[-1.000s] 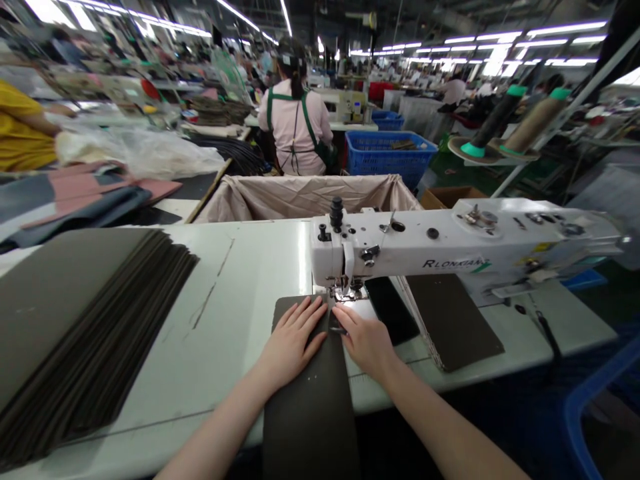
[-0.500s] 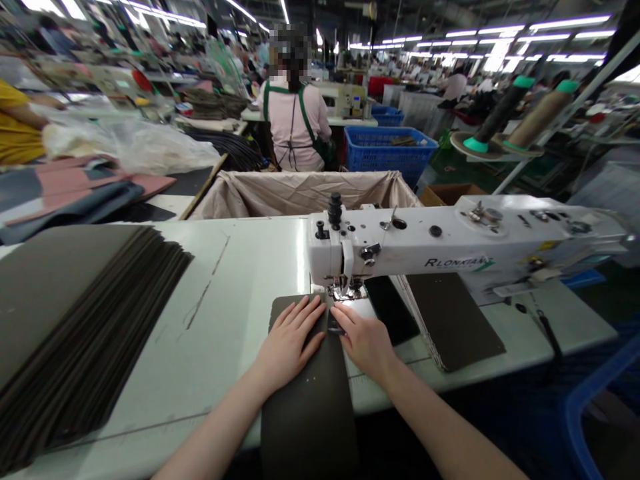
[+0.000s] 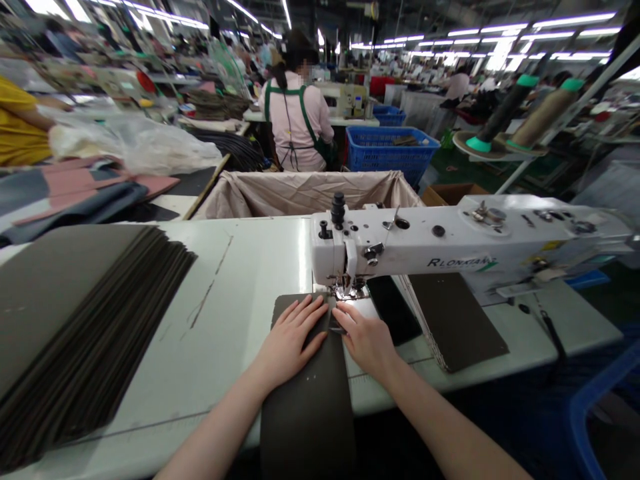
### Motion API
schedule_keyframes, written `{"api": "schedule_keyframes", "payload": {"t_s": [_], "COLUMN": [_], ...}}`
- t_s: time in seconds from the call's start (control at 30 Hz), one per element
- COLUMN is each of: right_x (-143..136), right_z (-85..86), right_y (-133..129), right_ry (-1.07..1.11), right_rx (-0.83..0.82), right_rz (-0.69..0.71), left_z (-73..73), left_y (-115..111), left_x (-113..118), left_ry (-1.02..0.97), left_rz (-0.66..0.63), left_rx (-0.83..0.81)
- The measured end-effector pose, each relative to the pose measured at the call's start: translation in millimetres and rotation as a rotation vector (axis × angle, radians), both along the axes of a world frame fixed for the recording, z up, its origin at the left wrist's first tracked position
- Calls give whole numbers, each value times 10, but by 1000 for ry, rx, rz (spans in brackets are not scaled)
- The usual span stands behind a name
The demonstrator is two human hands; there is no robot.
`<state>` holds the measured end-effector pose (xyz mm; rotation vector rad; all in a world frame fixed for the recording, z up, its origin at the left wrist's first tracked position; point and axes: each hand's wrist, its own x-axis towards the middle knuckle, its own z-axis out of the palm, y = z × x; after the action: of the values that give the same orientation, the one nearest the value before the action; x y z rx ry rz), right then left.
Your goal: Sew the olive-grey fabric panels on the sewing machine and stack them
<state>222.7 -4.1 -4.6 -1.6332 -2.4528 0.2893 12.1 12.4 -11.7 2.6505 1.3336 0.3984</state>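
Note:
A long dark olive-brown panel (image 3: 310,407) lies along the table, its far end beside the needle area, its near end over the front edge. My left hand (image 3: 295,337) lies flat on it, fingers stretched forward and thumb apart. By the panel's right edge, just in front of the presser foot (image 3: 346,290), is my right hand (image 3: 367,337), its fingers curled together. A small greyish, shiny piece (image 3: 338,329) shows between its thumb and index finger; its kind cannot be made out. The white sewing machine (image 3: 410,240) stands beyond my right hand.
A thick stack of similar panels (image 3: 95,287) lies at left, a smaller stack (image 3: 457,320) at right. Beside that is a dark flat rectangular object (image 3: 395,310). Behind the table is a cloth-lined bin (image 3: 310,190); farther off, a person (image 3: 297,120) sits near a blue basket (image 3: 390,150).
The whole view has shifted slightly. Both hands and the panel keep nearly the same places by the needle. The person in front has turned their head to the right.

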Motion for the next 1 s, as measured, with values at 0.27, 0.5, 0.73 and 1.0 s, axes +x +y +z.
{"api": "schedule_keyframes", "payload": {"t_s": [0.27,0.5,0.73,1.0], "right_x": [5,10,13,17], "right_z": [-11,-4,-28,-13], "right_y": [-9,-15,-15,-19], "right_ry": [30,42,56,57], "right_rx": [-24,-19,-20,-8], "right_rz": [-22,-26,-29,-25], "left_z": [29,41,53,8], "left_y": [16,19,12,25], "left_x": [-39,-55,-43,-52], "left_ry": [-77,-145,-160,-177], "left_rz": [23,41,47,58], "left_rx": [-28,-38,-45,-37]}}
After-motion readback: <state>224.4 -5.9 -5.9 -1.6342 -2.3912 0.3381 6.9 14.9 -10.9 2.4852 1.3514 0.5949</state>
